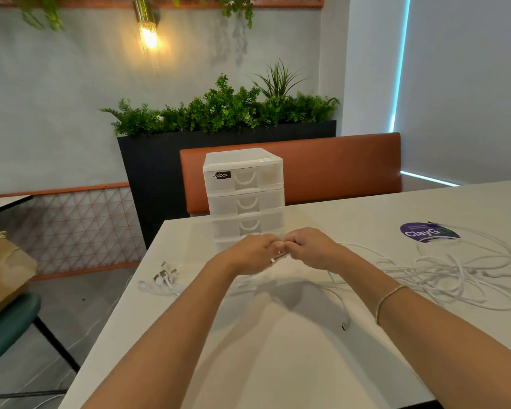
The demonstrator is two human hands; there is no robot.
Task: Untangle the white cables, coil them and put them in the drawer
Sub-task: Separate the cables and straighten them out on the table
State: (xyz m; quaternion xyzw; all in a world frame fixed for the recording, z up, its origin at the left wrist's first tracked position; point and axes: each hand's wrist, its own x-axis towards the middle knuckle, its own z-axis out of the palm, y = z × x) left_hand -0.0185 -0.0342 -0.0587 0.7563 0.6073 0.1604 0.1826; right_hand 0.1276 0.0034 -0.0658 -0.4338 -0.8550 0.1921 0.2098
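My left hand [252, 253] and my right hand [310, 247] meet in front of the white drawer unit [244, 196], and both pinch one white cable [338, 293] between curled fingers. That cable hangs down from my right hand to a plug end [345, 324] lying on the table. A tangled heap of white cables [455, 273] lies on the table to the right. A small bundle of white cables with metal plugs [163, 278] sits near the table's left edge. All the drawers I can see are closed; my hands hide the lowest one.
The white table [278, 364] carries a purple round sticker [425, 231] at the right. An orange bench back [337, 169] and a black planter [148, 172] stand behind it. A green chair [9, 326] and a cardboard box [3, 267] are at the left.
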